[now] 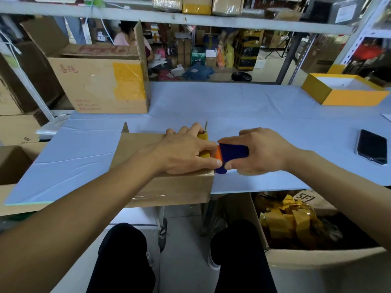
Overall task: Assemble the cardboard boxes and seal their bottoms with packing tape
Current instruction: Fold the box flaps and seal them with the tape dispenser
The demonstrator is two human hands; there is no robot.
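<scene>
Now | left hand [186, 151] presses box [169, 187] | right hand [260, 153] grips tape dispenser [231, 154]

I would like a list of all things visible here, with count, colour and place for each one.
cardboard box: 1, brown, table's near edge, under the left hand
tape dispenser: 1, blue and orange, at that box's right end
large carton: 1, brown with yellow tape, far left
tray box: 1, yellow, far right
phone: 1, black, right
table: 1, pale blue
scrap bin: 1, brown, under the table
left hand: presses the box top
right hand: grips the dispenser
</scene>
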